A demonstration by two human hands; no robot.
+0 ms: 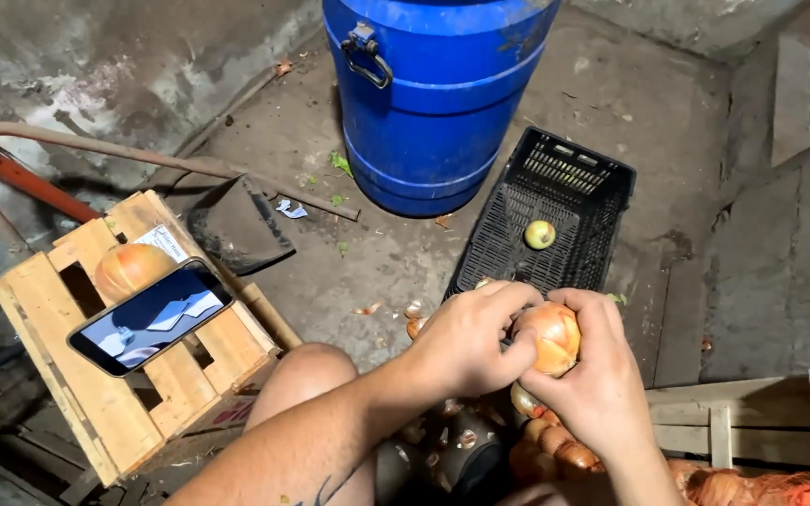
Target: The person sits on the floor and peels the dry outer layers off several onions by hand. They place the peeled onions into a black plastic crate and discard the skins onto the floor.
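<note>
My left hand (469, 339) and my right hand (600, 379) together grip a brown-skinned onion (549, 337) in front of my bare knee (311, 367). Fingers of both hands press on its skin. Just beyond the hands stands a black plastic crate (592, 187), holding one pale peeled onion (540, 234). Below my hands lie several unpeeled onions (555, 448) and loose onion skins (457, 433) on the floor.
A blue plastic barrel (433, 103) stands at the back. At left, a wooden crate (114, 375) carries a phone (150, 317) leaning on a large onion (128, 267). A black dustpan (236, 225), a metal pipe (171, 161) and another wooden crate (752, 426) with an orange net sack (752, 487) lie around.
</note>
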